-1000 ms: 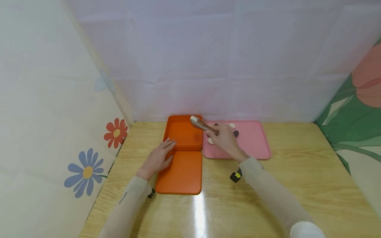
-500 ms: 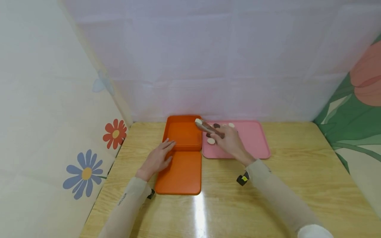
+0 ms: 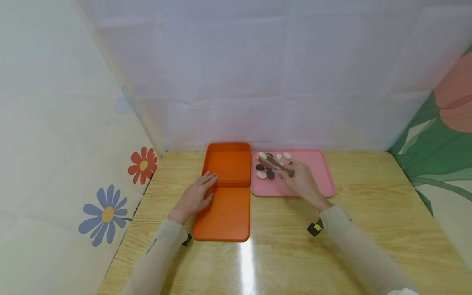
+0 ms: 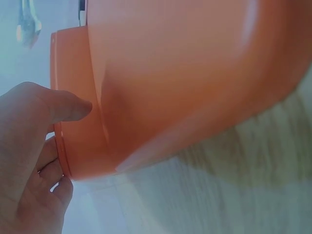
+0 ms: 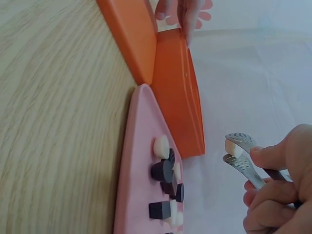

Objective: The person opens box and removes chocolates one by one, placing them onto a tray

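My right hand (image 3: 302,180) holds metal tongs (image 3: 277,164) over the left part of the pink tray (image 3: 313,174). Between the tongs' perforated tips is a small white piece (image 5: 231,147), raised above the tray in the right wrist view. Several small white and dark brown pieces, chocolate-like, such as a dark round one (image 5: 162,171), lie on the tray. At the near left corner of an open orange box (image 3: 232,183), my left hand (image 3: 193,198) grips the rim, its thumb (image 4: 73,106) on the outer front wall and its fingers over the edge. No pieces show inside the box.
A flat orange panel (image 3: 226,217) lies on the wooden table (image 3: 280,254) against the box's front. The pink tray stands right beside the box. A pale cloth (image 3: 258,82) hangs behind, with flowered sheets at both sides.
My right hand has moved rightward, bringing the tongs and white piece from above the orange box's right rim to over the pink tray. My left hand stays put.
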The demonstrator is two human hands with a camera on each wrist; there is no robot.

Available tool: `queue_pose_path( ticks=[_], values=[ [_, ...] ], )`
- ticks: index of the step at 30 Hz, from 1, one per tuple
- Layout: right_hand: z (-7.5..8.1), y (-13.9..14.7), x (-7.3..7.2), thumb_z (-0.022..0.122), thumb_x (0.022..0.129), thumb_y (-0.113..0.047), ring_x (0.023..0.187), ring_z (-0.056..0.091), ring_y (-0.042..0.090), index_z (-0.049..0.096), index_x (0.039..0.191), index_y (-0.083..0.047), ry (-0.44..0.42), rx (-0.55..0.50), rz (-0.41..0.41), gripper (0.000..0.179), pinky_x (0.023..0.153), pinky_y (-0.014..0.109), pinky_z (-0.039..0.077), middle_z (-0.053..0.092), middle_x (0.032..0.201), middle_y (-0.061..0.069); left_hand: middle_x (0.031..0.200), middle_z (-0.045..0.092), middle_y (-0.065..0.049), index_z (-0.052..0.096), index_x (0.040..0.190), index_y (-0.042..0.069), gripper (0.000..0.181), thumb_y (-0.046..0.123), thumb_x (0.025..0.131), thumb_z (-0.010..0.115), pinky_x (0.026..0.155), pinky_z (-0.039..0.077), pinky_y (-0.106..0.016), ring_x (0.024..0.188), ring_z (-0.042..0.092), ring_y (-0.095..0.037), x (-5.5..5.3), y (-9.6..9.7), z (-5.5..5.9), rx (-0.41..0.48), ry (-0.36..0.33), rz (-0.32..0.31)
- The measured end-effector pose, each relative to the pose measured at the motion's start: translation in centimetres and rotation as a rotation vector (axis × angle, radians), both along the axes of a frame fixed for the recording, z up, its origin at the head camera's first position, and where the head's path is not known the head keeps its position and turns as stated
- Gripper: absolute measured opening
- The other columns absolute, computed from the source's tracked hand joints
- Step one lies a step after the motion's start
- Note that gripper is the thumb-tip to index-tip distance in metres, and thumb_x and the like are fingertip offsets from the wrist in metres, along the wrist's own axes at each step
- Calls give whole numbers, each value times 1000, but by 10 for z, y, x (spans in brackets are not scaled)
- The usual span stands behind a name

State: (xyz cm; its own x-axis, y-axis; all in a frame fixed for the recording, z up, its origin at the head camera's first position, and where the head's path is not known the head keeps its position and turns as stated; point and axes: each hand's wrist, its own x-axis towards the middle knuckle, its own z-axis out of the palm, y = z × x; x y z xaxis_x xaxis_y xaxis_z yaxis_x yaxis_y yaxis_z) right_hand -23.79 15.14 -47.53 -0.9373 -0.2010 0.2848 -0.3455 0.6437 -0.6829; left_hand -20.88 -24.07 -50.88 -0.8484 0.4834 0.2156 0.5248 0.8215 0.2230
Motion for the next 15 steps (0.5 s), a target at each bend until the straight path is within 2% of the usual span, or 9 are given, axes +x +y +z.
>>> queue_pose_path(
  ticks=[1, 2, 7, 11, 15],
  values=[
    [-1, 2, 1, 81, 97, -26, 59, 47, 20, 83, 100, -2, -5, 11, -6, 24, 45, 25, 36, 64, 80, 14, 157, 55, -21, 53, 156, -1, 65, 8, 96, 79, 116, 48, -57, 154, 43, -42, 0, 0, 0, -3, -3, 1],
    [-2, 4, 1, 81, 97, -25, 59, 46, 18, 83, 101, -1, -7, 19, -6, 24, 46, 25, 35, 57, 74, 10, 157, 55, -21, 53, 156, -1, 65, 8, 96, 79, 116, 48, -57, 154, 43, -42, 0, 0, 0, -5, -4, 2],
    [-8, 14, 3, 80, 98, -23, 62, 45, 17, 81, 116, -2, -46, 32, -25, 28, 48, 26, 37, 54, 75, 5, 158, 54, -20, 52, 157, 1, 65, 8, 98, 77, 117, 48, -57, 155, 41, -40, -1, 0, 1, -14, -26, 9],
    [-12, 21, 5, 78, 99, -25, 63, 46, 18, 82, 114, -3, -84, 35, -37, 27, 47, 27, 38, 54, 77, 6, 159, 53, -20, 51, 158, 1, 65, 8, 98, 76, 117, 47, -56, 156, 41, -40, -1, 0, 1, -18, -35, 6],
    [-15, 26, 7, 77, 99, -26, 63, 45, 18, 82, 113, -4, -72, 69, -37, 27, 49, 27, 40, 53, 76, 5, 160, 53, -20, 51, 158, 1, 65, 8, 98, 76, 118, 46, -57, 156, 40, -41, 0, -1, 1, -15, -40, 6]
  ],
)
